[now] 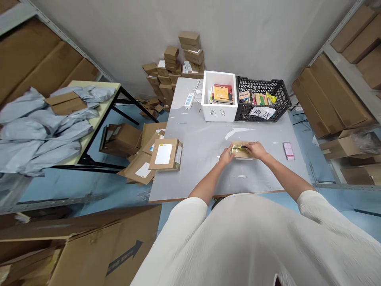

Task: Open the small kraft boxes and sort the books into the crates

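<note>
A small cardboard box point(244, 155) lies on the grey table point(196, 174) in front of me, with shiny tape across its top. My left hand point(226, 155) grips the box's left end, fingers closed around the edge. In my right hand point(257, 150) is a yellow and black box cutter point(239, 147), which points left and lies across the taped top. Whether its blade is in the cardboard is too small to tell.
A white foam bin point(219, 113) and a black crate point(262, 113), both holding books, stand at the back. Two stacked parcels point(163, 155) sit at the left edge. A pink phone-like item point(288, 151) lies right. Boxes point(166, 81) crowd the floor; grey bags point(35, 131) cover a side table.
</note>
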`<action>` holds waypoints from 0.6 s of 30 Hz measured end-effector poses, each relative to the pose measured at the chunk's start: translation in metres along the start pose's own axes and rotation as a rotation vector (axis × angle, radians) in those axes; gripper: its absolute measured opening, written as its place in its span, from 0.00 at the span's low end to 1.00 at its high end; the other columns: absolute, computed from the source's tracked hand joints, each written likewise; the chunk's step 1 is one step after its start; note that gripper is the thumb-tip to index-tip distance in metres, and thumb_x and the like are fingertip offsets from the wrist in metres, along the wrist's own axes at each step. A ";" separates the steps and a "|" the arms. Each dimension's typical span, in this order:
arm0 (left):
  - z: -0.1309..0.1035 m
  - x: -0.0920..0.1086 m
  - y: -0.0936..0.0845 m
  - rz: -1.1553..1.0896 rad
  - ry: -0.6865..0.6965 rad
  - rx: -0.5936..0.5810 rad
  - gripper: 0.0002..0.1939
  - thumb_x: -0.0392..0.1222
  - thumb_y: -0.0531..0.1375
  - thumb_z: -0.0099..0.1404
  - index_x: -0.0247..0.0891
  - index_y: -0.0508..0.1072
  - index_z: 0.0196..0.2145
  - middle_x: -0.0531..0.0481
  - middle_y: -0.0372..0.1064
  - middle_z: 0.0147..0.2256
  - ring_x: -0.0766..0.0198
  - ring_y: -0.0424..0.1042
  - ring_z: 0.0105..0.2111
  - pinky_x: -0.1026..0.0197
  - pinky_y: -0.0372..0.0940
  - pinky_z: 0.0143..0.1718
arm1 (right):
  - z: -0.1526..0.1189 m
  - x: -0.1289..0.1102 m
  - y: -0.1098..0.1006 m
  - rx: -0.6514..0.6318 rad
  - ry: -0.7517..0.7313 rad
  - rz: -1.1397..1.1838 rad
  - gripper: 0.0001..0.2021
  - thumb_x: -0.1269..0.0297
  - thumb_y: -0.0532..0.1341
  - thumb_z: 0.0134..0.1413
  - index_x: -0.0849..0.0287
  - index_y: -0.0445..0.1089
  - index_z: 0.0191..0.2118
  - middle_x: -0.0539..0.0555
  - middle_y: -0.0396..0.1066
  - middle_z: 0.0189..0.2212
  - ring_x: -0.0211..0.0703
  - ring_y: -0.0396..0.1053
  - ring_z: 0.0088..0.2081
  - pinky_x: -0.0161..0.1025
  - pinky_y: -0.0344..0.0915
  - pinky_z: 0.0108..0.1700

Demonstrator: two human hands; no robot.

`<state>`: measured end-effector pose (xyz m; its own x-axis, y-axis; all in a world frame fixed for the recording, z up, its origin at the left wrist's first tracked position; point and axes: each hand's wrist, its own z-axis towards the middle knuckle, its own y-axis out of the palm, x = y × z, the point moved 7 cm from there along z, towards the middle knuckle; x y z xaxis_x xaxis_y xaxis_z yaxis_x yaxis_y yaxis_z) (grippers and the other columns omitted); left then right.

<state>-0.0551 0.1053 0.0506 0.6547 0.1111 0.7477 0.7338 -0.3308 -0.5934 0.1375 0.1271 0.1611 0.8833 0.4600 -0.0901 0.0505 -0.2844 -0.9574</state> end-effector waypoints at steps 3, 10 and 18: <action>-0.001 0.002 -0.001 0.030 -0.011 -0.022 0.42 0.52 0.61 0.76 0.52 0.51 0.81 0.42 0.72 0.61 0.51 0.78 0.52 0.55 0.71 0.55 | -0.001 -0.008 -0.007 -0.046 -0.003 -0.095 0.19 0.63 0.51 0.79 0.54 0.76 0.62 0.62 0.79 0.56 0.54 0.75 0.54 0.44 0.60 0.51; -0.004 0.009 -0.004 0.079 -0.024 -0.044 0.42 0.52 0.59 0.77 0.53 0.48 0.82 0.43 0.67 0.66 0.51 0.76 0.57 0.55 0.70 0.58 | -0.005 -0.022 -0.016 -0.072 0.011 -0.206 0.18 0.67 0.51 0.78 0.58 0.75 0.62 0.66 0.79 0.56 0.55 0.74 0.55 0.46 0.57 0.52; -0.004 0.019 -0.012 0.313 0.017 -0.002 0.40 0.55 0.59 0.76 0.49 0.53 0.80 0.40 0.54 0.77 0.43 0.57 0.74 0.46 0.60 0.71 | -0.008 -0.029 -0.014 -0.098 -0.021 -0.259 0.17 0.71 0.52 0.77 0.62 0.73 0.61 0.68 0.78 0.55 0.56 0.75 0.55 0.46 0.56 0.52</action>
<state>-0.0529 0.1075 0.0732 0.8456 -0.0123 0.5337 0.4967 -0.3484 -0.7949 0.1145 0.1108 0.1791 0.8252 0.5453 0.1473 0.3190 -0.2347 -0.9182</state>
